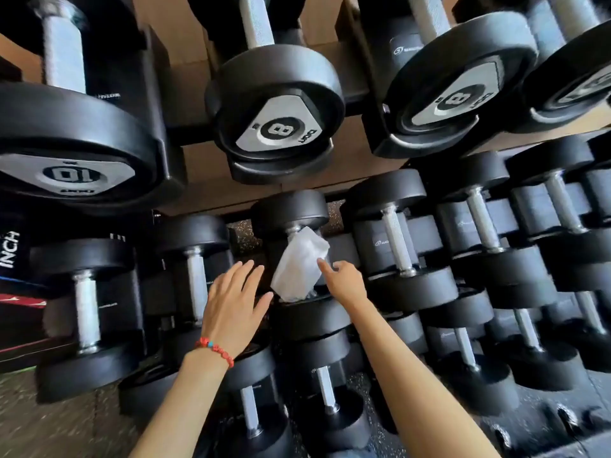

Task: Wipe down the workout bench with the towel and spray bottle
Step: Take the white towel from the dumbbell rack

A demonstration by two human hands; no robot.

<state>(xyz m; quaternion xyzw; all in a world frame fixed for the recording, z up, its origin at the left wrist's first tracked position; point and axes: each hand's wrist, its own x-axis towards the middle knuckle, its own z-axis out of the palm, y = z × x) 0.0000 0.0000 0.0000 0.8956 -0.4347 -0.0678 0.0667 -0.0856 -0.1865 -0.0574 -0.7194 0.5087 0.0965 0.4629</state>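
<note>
Now | towel (299,264) draped on racked dumbbell (299,246) | left hand (233,304) spread, empty | right hand (344,279) touching towel

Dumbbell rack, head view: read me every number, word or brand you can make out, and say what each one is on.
"10": end plate of the big dumbbell, upper left.
"8": end plate of the upper middle dumbbell.
"8": end plate of the upper right dumbbell.
"INCH": white letters on a black item at the left edge, cut off.
Small logos on the plates and rack saddles: too blurred to read.
</note>
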